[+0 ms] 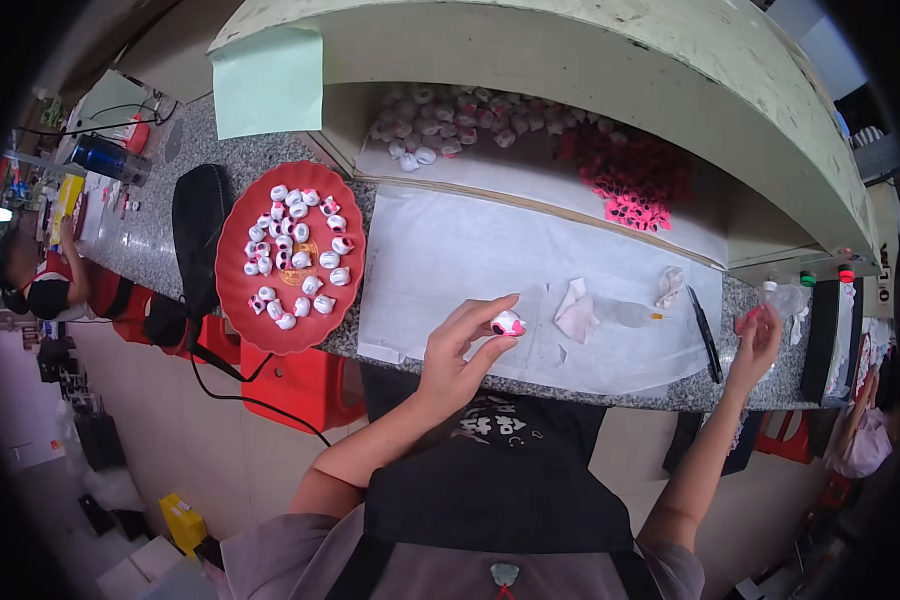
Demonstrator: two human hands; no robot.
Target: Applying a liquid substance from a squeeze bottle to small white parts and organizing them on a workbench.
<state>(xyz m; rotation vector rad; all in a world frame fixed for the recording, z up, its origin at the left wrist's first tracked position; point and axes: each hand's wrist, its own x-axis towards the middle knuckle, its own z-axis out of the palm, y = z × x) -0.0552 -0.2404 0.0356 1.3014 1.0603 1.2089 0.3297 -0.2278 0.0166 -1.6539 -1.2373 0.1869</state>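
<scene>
My left hand pinches a small white figurine with pink and black parts between thumb and forefinger, above a white paper sheet. Over at the right edge of the worktop is my right hand, its fingers by a small red-pink piece and a clear plastic bottle; whether they grip either one is unclear. Between the hands lie a crumpled white tissue, a clear squeeze bottle with an orange tip, another tissue and a black pen-like tool.
A red scalloped plate on the left holds many similar figurines. Beneath the overhanging shelf lie white figurines and a pile of pink-and-black pieces. A black pouch is beside the plate. Other people sit at both sides.
</scene>
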